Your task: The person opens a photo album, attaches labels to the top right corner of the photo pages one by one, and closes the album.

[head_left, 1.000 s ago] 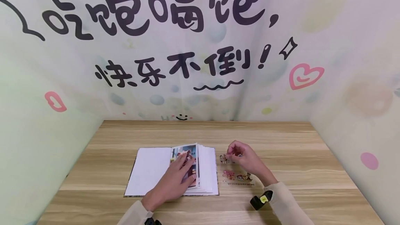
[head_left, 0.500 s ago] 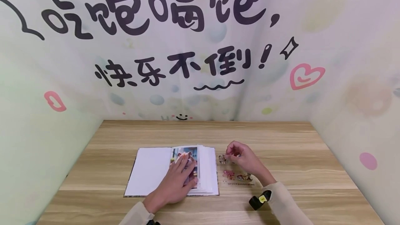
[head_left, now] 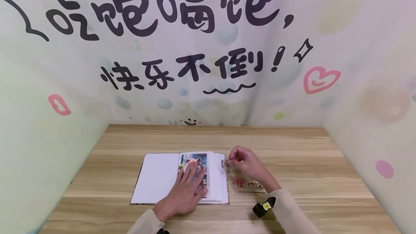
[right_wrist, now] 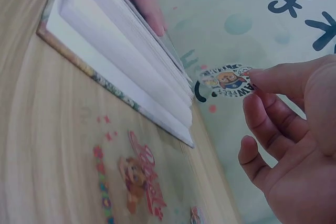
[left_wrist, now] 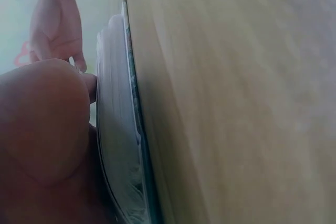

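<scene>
An album [head_left: 154,178] lies open on the table, a blank white page on its left and a picture of a round-eared cartoon animal [head_left: 203,159] on its right. My left hand [head_left: 186,192] rests flat on that picture, fingers spread, covering part of it. Between thumb and index finger, my right hand [head_left: 246,161] pinches a clear sticker [right_wrist: 228,81] printed with a cartoon dog and lettering. In the head view the sticker overlaps the album's right edge; the right wrist view shows it raised beside the page stack [right_wrist: 152,45].
To the right of the album a transparent sticker sheet [right_wrist: 140,174] with pink lettering and cartoon dogs lies on the wooden table [head_left: 308,176]. A printed cloth wall [head_left: 195,107] stands behind the table. The black wrist camera [head_left: 264,207] hangs under the right wrist.
My right hand has moved left with the sticker, from over the sheet to the album's right edge. The picture page under my left hand has settled flatter.
</scene>
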`<state>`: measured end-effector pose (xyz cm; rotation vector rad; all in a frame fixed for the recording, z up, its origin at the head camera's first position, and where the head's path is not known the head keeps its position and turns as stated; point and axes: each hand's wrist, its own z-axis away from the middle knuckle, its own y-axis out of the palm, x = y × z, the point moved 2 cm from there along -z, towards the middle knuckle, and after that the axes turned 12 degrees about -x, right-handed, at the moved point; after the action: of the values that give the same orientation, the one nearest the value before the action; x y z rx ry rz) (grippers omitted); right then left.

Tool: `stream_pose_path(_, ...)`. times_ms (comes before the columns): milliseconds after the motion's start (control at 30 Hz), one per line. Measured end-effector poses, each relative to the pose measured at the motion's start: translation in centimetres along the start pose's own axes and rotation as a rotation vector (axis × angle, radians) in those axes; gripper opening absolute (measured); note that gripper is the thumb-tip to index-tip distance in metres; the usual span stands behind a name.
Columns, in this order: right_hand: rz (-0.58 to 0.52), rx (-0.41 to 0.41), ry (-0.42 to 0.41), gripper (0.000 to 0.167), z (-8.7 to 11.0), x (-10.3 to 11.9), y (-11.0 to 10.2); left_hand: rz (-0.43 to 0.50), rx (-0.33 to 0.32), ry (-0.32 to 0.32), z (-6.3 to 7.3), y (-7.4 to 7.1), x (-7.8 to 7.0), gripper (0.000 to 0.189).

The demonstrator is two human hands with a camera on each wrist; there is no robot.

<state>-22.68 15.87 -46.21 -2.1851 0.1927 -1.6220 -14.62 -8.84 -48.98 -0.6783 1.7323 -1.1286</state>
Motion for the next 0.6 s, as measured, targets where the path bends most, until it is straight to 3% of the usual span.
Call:
stream_pose_path(333,-0.038,-0.008,0.016,0.012,-1.1,0.4,2.0,-0.017,0.0,0.005,0.0,0.3,0.1,0.065)
stream_pose_path(600,-0.116,0.013,0.117,0.01,-2.0,0.7,3.6,-0.009,0.024,-0.013,0.0,0.3,0.1,0.066)
